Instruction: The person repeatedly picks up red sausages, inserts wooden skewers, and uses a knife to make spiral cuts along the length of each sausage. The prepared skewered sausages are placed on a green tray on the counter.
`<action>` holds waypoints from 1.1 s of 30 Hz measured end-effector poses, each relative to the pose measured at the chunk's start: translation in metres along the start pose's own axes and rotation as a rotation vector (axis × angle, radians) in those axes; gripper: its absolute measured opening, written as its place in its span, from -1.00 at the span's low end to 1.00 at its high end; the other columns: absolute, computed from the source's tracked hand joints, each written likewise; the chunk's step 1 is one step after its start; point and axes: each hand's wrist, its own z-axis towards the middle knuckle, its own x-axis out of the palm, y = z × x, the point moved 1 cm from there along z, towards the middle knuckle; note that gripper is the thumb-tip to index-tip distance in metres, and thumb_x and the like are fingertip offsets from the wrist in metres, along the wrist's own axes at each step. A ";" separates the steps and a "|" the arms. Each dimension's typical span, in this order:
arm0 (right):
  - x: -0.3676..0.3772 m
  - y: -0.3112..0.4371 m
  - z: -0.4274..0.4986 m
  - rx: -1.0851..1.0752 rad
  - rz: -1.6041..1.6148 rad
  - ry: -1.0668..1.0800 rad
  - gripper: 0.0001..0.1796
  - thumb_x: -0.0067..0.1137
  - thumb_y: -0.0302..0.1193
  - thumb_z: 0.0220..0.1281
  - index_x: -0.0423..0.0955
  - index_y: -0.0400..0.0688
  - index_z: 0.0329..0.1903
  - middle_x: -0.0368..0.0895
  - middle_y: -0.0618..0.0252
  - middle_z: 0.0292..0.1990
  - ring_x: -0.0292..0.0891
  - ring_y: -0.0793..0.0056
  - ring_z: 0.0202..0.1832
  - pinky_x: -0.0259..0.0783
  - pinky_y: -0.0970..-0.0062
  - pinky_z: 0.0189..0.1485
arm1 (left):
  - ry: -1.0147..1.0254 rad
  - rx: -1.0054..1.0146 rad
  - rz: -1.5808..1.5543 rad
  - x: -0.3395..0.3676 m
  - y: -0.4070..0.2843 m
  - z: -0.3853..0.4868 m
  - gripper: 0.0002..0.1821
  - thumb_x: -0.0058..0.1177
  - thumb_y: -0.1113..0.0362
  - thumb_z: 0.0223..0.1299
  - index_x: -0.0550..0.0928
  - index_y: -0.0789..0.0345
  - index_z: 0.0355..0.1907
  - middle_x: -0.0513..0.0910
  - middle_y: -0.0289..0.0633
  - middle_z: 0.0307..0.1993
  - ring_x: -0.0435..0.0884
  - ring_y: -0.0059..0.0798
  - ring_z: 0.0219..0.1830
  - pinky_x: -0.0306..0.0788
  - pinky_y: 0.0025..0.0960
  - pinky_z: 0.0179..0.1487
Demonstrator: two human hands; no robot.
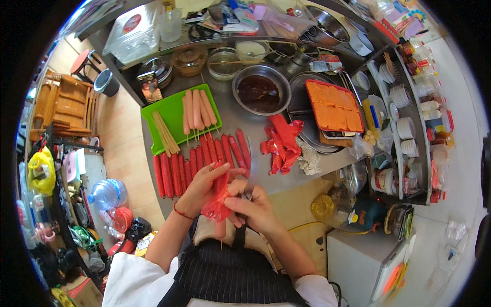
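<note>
My left hand (204, 182) grips a sausage (219, 229) whose red plastic casing (218, 201) is partly peeled; a thin stick pokes out of its lower end. My right hand (251, 205) pinches the casing and also holds a small metal tool, perhaps a knife, mostly hidden by the fingers. Just beyond my hands, several red-wrapped sausages (176, 174) lie side by side on the steel table (264, 184). Peeled sausages on sticks (197, 109) rest on a green tray (165, 111), beside a bundle of bare wooden sticks (165, 132). Crumpled red casings (282, 146) lie to the right.
A steel bowl of dark liquid (261, 92) stands behind the casings. Right of it, a red-rimmed tray of orange slabs (335, 106) sits over round pans. Glass bowls (224, 63) line the back under a cluttered shelf. A crumpled white cloth (308, 157) lies near the front edge.
</note>
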 end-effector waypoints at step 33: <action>-0.111 0.018 -0.014 -0.115 -0.493 -0.491 -0.74 -0.13 -0.32 0.47 0.44 -0.20 -0.32 0.43 0.38 -0.59 0.25 0.69 -0.65 0.17 0.65 -0.63 | -0.061 0.221 -0.013 0.026 -0.014 -0.011 -0.68 -0.23 0.08 0.46 0.42 0.28 0.01 0.57 -0.11 -0.21 0.62 -0.31 -0.19 0.55 -0.22 -0.12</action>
